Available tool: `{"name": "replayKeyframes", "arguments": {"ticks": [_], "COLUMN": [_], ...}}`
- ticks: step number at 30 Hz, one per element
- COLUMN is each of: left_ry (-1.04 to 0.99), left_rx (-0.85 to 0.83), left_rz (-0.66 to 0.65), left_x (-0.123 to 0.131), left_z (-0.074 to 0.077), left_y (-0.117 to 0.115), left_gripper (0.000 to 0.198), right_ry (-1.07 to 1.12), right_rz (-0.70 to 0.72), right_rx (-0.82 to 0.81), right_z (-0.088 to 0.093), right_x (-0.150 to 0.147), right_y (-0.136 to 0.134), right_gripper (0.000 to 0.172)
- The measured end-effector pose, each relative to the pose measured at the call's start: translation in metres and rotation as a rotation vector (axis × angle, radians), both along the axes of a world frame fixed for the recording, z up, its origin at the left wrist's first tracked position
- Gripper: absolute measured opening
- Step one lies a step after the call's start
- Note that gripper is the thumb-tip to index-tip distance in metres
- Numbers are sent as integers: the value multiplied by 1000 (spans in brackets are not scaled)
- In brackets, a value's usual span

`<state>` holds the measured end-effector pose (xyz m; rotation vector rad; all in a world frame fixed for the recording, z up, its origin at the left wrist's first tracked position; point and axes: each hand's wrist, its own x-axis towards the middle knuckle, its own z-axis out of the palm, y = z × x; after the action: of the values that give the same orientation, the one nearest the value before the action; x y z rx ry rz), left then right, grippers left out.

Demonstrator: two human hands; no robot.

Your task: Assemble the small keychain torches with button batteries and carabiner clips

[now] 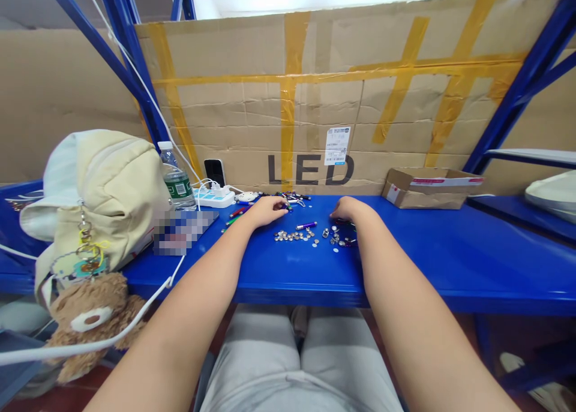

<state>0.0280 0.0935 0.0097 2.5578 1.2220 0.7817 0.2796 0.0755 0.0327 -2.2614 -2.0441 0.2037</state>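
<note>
My left hand [269, 210] is at the back middle of the blue table, fingers pinched together by a dark heap of small metal pieces [297, 197]. Something small and dark shows at its fingertips, too small to name. My right hand [350, 208] is curled with the fingers pointing down and mostly hidden; I cannot make out what they hold. Between the hands lies a short purple tube with silver ends [306, 226]. In front of it are several small silver discs like button cells [292, 236]. More discs and dark pieces [340, 238] are scattered below my right hand.
Red and green tubes [234, 219] lie left of my left forearm. Further left are a power strip [213, 197], a phone [215, 172], a water bottle [177, 181] and a cream bag [112, 190]. An open cardboard box [427, 194] sits at the back right, before a tall cardboard wall [243, 118].
</note>
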Motion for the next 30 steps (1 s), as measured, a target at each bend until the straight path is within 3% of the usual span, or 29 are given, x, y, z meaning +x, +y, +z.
{"name": "replayKeyframes", "arguments": {"ticks": [5,9,17,22,26,30], "left_ry": [-7,6,32,33,30,-20], "left_rx": [-18,-16,-14,-25,0,-30], "left_rz": [-7,-21,-25,-34,-42,-44], "left_x": [0,0,0,0,1,2], "left_z": [0,0,-1,-1,-1,-1], "left_y": [0,-1,1,1,-1,-1], "left_gripper": [29,28,29,29,27,34], "right_ry": [1,-34,27,11,282,445], "right_rz": [5,11,-14,99,244,333], "right_rx": [-37,-169,-226,-86,92,143], "right_z": [9,15,7,5,2,2], "right_x": [7,8,2,-2,-12,-24], "right_y": [-7,-13,-9,-4,1,-1], "right_gripper": [27,28,30,22,16,20]}}
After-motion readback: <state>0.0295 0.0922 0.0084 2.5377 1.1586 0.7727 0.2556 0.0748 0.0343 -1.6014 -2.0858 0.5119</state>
